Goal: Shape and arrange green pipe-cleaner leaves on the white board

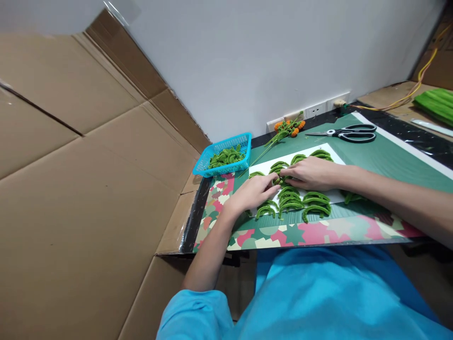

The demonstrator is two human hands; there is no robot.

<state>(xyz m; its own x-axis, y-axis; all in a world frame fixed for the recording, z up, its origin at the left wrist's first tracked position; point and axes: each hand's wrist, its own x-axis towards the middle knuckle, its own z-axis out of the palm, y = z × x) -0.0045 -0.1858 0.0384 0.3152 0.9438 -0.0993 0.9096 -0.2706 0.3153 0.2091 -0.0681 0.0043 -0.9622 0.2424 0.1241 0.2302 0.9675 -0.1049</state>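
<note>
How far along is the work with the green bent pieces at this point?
Done: a dozen or so green arches lie in rows on the white sheet. In hand: left hand and right hand meet over one piece. Left: more pieces fill the blue basket.

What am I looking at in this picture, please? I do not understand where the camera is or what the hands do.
The camera sits on a person's head and looks down at their own two bare hands. The left hand and the right hand meet over a white sheet, their fingers on a green curved piece. More such pieces lie in rows there. Further back are a blue basket of green pieces, scissors and an orange flower stem. Cardboard stands at the left.
</note>
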